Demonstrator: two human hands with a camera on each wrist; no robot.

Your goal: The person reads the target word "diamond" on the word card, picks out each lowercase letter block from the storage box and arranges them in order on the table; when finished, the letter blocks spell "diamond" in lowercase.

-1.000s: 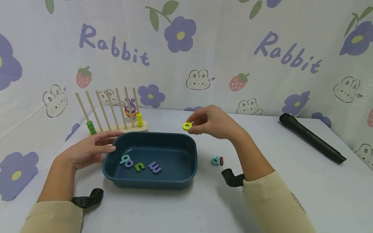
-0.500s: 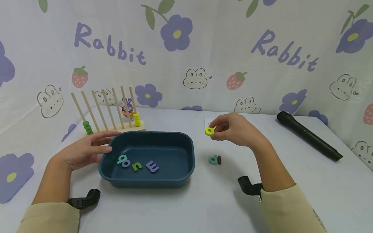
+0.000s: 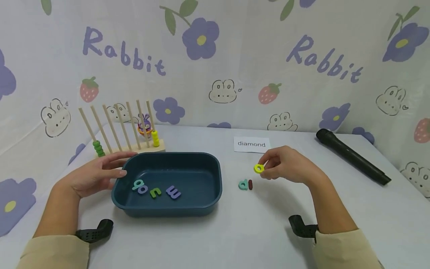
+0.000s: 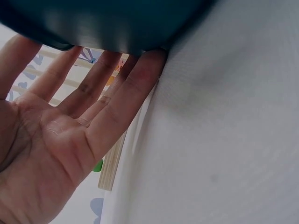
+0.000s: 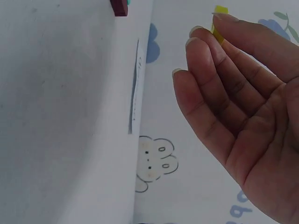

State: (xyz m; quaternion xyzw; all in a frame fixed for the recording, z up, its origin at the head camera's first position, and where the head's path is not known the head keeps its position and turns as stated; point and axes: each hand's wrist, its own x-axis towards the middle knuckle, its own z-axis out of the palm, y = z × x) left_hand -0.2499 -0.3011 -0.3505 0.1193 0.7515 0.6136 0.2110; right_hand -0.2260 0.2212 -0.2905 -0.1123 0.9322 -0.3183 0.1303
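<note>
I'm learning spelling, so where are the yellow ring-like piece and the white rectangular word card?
Yellow ring-like piece (image 3: 256, 171): head view, lower-left part of the ring.
White rectangular word card (image 3: 251, 144): head view, on the printed word "diamond".

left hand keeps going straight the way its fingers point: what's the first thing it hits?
The dark teal tray. The left hand points at its left end, fingers apparently touching it; contact finger by finger is unclear.
</note>
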